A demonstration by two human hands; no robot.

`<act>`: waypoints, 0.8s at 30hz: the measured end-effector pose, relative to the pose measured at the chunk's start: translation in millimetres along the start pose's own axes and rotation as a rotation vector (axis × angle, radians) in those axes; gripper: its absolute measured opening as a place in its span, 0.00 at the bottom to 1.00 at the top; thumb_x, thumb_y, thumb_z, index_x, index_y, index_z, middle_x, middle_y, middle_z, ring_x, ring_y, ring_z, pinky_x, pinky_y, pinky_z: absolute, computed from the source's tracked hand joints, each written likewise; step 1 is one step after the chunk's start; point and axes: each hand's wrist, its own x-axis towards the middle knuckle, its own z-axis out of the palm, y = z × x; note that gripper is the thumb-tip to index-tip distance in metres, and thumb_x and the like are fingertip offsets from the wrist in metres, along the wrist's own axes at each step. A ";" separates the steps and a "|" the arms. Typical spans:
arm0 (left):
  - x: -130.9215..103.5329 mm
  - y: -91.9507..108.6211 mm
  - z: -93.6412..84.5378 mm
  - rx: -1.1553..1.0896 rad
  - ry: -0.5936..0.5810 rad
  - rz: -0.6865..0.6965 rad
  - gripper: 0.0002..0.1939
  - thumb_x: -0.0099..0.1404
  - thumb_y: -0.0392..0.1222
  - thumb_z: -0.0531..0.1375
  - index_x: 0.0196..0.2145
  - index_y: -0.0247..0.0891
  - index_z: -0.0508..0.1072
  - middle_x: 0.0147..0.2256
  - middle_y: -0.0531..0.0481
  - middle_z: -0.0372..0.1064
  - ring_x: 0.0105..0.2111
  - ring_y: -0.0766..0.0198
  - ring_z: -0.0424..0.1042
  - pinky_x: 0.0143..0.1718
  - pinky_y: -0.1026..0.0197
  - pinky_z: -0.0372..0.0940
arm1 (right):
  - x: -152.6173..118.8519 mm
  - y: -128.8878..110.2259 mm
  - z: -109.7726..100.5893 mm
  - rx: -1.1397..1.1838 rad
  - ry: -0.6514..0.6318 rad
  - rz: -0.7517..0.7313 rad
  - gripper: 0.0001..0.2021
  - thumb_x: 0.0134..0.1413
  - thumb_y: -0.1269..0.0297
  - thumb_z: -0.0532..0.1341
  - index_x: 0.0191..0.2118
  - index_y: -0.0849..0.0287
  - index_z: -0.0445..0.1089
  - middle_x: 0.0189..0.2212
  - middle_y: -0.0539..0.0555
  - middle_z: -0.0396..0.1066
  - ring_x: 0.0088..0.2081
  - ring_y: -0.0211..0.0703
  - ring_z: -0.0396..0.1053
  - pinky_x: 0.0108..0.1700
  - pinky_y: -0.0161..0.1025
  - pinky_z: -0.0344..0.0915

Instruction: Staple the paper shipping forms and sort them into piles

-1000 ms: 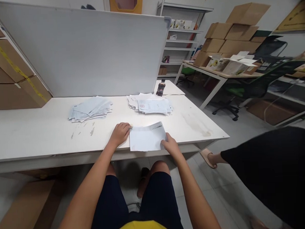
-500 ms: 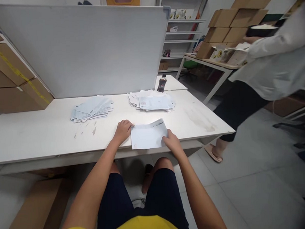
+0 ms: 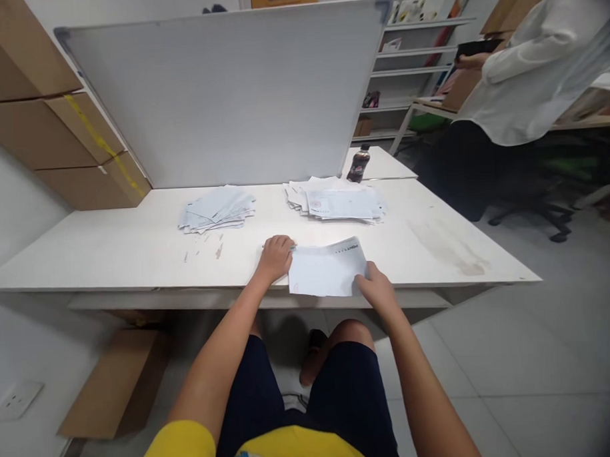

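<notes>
A white paper sheet (image 3: 326, 273) with dark print near its upper right corner lies at the table's front edge, its lower part jutting over the edge and its upper right corner lifted. My left hand (image 3: 277, 257) is closed at the sheet's upper left corner, the fingertips partly hidden. On the right side, my right hand (image 3: 377, 287) pinches the sheet with the thumb on top. Beyond my hands are two loose piles of similar papers: a left pile (image 3: 217, 208) and a right pile (image 3: 341, 202), whose top sheet bears a faint reddish stamp.
A whiteboard (image 3: 230, 98) stands along the table's back. Behind the right pile is a dark drink bottle (image 3: 359, 164). Cardboard boxes (image 3: 76, 130) are stacked at the left. A person in a white shirt (image 3: 530, 74) stands at the right, near shelves (image 3: 414, 71).
My view has turned left, so the table appears further right. The person in white has moved away, deeper into the room. Both hands keep their hold on the sheet.
</notes>
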 end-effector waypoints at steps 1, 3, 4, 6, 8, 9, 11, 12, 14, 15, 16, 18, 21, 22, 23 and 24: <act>-0.8 0.6 0.1 -0.007 0.014 -0.016 0.15 0.64 0.34 0.54 0.49 0.39 0.69 0.50 0.42 0.67 0.53 0.53 0.62 0.53 0.51 0.57 | 1.3 2.5 0.9 0.055 0.012 -0.002 0.16 0.48 0.60 0.52 0.44 0.57 0.65 0.32 0.56 0.69 0.34 0.48 0.65 0.33 0.38 0.56; -1.8 1.1 0.5 -0.015 0.042 -0.049 0.19 0.64 0.34 0.54 0.53 0.39 0.67 0.54 0.42 0.64 0.57 0.53 0.59 0.57 0.51 0.54 | 5.4 7.3 1.6 0.228 0.030 0.000 0.14 0.43 0.61 0.54 0.38 0.57 0.66 0.28 0.53 0.67 0.32 0.46 0.64 0.32 0.37 0.57; -2.1 1.0 0.7 -0.016 0.047 -0.063 0.20 0.65 0.35 0.54 0.55 0.39 0.66 0.55 0.42 0.64 0.58 0.53 0.59 0.58 0.51 0.54 | 8.0 9.5 1.2 0.340 0.042 0.002 0.13 0.40 0.61 0.54 0.35 0.57 0.66 0.27 0.51 0.66 0.31 0.45 0.63 0.31 0.37 0.57; -1.9 0.7 1.0 -0.021 0.022 -0.082 0.20 0.66 0.37 0.54 0.55 0.38 0.65 0.54 0.42 0.66 0.56 0.54 0.61 0.56 0.52 0.55 | 14.7 13.2 -1.2 0.567 0.101 0.015 0.12 0.35 0.61 0.55 0.31 0.57 0.64 0.23 0.48 0.64 0.29 0.42 0.61 0.30 0.36 0.57; -1.3 0.5 0.8 -0.023 -0.027 -0.094 0.18 0.67 0.39 0.54 0.54 0.39 0.66 0.50 0.43 0.68 0.51 0.54 0.64 0.53 0.52 0.58 | 23.8 15.4 -5.2 0.740 0.219 0.027 0.11 0.32 0.61 0.56 0.28 0.57 0.63 0.21 0.46 0.61 0.27 0.39 0.58 0.28 0.34 0.55; -0.9 0.5 0.6 -0.024 -0.046 -0.098 0.18 0.67 0.40 0.54 0.54 0.40 0.67 0.49 0.43 0.69 0.49 0.55 0.66 0.51 0.52 0.59 | 29.6 15.7 -7.5 0.802 0.286 0.032 0.11 0.31 0.61 0.56 0.27 0.57 0.62 0.21 0.45 0.60 0.26 0.38 0.56 0.27 0.34 0.54; -0.3 0.4 0.0 -0.026 -0.059 -0.099 0.17 0.67 0.42 0.54 0.53 0.40 0.67 0.48 0.44 0.69 0.47 0.55 0.66 0.50 0.53 0.59 | 44.4 14.0 -12.0 0.892 0.389 0.031 0.10 0.31 0.62 0.56 0.27 0.57 0.61 0.21 0.44 0.58 0.24 0.36 0.54 0.25 0.33 0.53; 0.0 0.3 -0.4 -0.027 -0.057 -0.096 0.16 0.67 0.42 0.55 0.52 0.40 0.67 0.48 0.44 0.69 0.47 0.55 0.66 0.50 0.53 0.59 | 53.5 11.8 -14.0 0.922 0.423 0.022 0.09 0.32 0.63 0.56 0.27 0.56 0.60 0.21 0.44 0.58 0.24 0.35 0.54 0.25 0.33 0.53; 0.4 0.2 -1.1 -0.029 -0.054 -0.091 0.16 0.67 0.42 0.55 0.52 0.40 0.67 0.47 0.45 0.69 0.47 0.55 0.66 0.49 0.53 0.59 | 75.3 4.7 -17.8 0.931 0.468 0.003 0.09 0.34 0.64 0.55 0.28 0.56 0.60 0.23 0.44 0.59 0.25 0.36 0.55 0.26 0.33 0.54; 0.5 0.1 -1.5 -0.029 -0.057 -0.092 0.16 0.66 0.41 0.56 0.52 0.40 0.67 0.47 0.45 0.69 0.47 0.55 0.66 0.49 0.53 0.58 | 88.0 -0.1 -19.8 0.922 0.485 -0.005 0.08 0.35 0.65 0.54 0.29 0.56 0.60 0.24 0.45 0.60 0.26 0.36 0.56 0.27 0.34 0.56; 0.7 0.0 -1.7 -0.028 -0.061 -0.095 0.16 0.66 0.41 0.56 0.52 0.41 0.67 0.47 0.45 0.69 0.47 0.55 0.66 0.49 0.53 0.58 | 101.7 -5.5 -22.1 0.906 0.495 -0.008 0.09 0.36 0.66 0.54 0.30 0.56 0.61 0.25 0.47 0.61 0.27 0.37 0.58 0.28 0.35 0.57; 1.0 -0.4 -1.8 -0.030 -0.070 -0.098 0.16 0.66 0.40 0.55 0.52 0.41 0.67 0.47 0.45 0.69 0.47 0.55 0.66 0.49 0.53 0.58 | 131.6 -17.4 -28.3 0.800 0.481 0.008 0.11 0.40 0.68 0.53 0.35 0.57 0.64 0.30 0.51 0.65 0.30 0.40 0.61 0.31 0.38 0.61; 1.2 -1.6 -0.7 -0.036 -0.076 -0.097 0.16 0.66 0.39 0.55 0.51 0.42 0.68 0.46 0.46 0.69 0.47 0.56 0.66 0.49 0.53 0.59 | 174.7 -34.4 -41.0 0.474 0.397 0.063 0.19 0.45 0.69 0.55 0.46 0.61 0.65 0.40 0.59 0.69 0.39 0.48 0.65 0.41 0.44 0.63; 1.3 -2.3 -0.1 -0.036 -0.075 -0.094 0.16 0.66 0.38 0.55 0.51 0.42 0.68 0.45 0.46 0.70 0.46 0.57 0.67 0.49 0.54 0.59 | 185.7 -39.2 -44.8 0.373 0.371 0.089 0.21 0.45 0.69 0.57 0.49 0.63 0.65 0.43 0.63 0.68 0.42 0.51 0.65 0.44 0.48 0.62; 1.4 -2.9 0.6 -0.035 -0.073 -0.091 0.16 0.66 0.38 0.55 0.51 0.41 0.68 0.45 0.46 0.70 0.46 0.57 0.67 0.48 0.53 0.59 | 193.5 -43.3 -47.3 0.291 0.352 0.105 0.24 0.44 0.69 0.60 0.51 0.64 0.64 0.46 0.66 0.67 0.46 0.55 0.64 0.47 0.51 0.61; 1.5 -3.5 1.2 -0.035 -0.071 -0.087 0.16 0.66 0.38 0.55 0.52 0.41 0.68 0.45 0.46 0.70 0.46 0.57 0.67 0.48 0.53 0.59 | 197.6 -46.9 -47.8 0.224 0.346 0.103 0.25 0.44 0.69 0.61 0.51 0.66 0.64 0.47 0.69 0.66 0.48 0.58 0.63 0.48 0.52 0.59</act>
